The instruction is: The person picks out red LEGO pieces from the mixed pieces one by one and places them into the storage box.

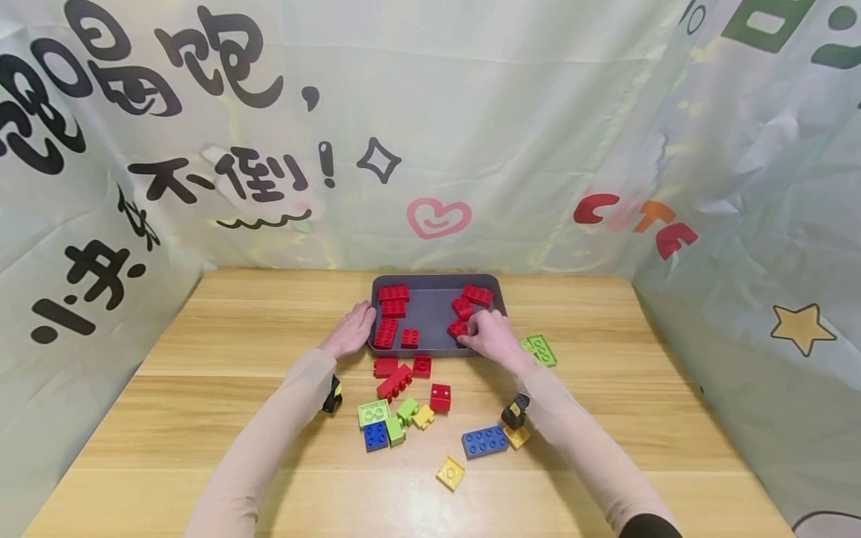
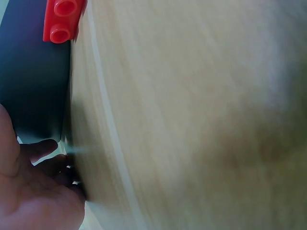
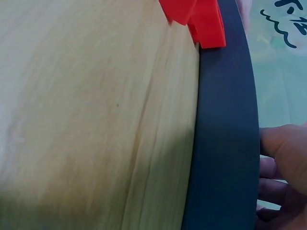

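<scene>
A dark grey tray [image 1: 433,282] lies at the back of the table with several red bricks in it. My left hand [image 1: 353,331] rests against the tray's left wall, its fingers extended along the outside. Over the tray's front right corner, my right hand [image 1: 489,336] reaches in and pinches a small red brick [image 1: 457,329], which its fingers partly cover. Just behind that brick lie another red brick [image 1: 463,308] and a longer red brick [image 1: 477,295]. In the right wrist view the tray's front wall [image 3: 225,134] hides the fingertips of the right hand [image 3: 288,167].
Before the tray lie several red bricks, among them a long red brick [image 1: 394,382]. Nearer are a blue brick [image 1: 375,436], a larger blue brick [image 1: 485,442], a yellow plate [image 1: 450,474] and a light green piece [image 1: 374,413]. Another green piece [image 1: 540,350] lies right of the tray.
</scene>
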The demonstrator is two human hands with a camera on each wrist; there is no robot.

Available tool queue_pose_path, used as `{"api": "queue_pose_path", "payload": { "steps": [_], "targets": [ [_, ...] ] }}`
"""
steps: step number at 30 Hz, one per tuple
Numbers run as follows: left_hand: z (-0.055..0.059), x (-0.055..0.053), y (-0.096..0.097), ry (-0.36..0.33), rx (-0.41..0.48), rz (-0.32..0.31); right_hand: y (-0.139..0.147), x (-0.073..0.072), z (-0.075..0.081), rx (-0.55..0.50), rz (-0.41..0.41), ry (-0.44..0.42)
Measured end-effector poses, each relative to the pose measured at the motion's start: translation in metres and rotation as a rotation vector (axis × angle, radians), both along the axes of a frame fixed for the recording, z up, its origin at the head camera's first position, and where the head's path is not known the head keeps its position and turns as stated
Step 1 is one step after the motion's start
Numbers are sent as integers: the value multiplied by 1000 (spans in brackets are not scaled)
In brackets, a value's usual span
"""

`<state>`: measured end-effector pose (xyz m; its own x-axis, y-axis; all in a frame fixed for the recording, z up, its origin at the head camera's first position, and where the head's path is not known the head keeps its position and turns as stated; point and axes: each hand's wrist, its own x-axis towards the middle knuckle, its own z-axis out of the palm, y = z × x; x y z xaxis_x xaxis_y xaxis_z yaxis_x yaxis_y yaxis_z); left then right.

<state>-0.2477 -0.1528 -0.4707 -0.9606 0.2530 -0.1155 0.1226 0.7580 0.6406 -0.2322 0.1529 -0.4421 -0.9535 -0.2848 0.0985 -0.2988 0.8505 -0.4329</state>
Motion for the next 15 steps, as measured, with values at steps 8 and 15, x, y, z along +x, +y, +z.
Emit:
{"api": "queue_pose_path", "payload": {
  "steps": [8, 15],
  "targets": [
    [1, -1, 0, -5, 3, 0, 3, -1, -1, -69, 32, 120],
    [2, 0, 0, 0, 8, -1, 15, -9, -6, -216, -27, 285]
  ]
}}
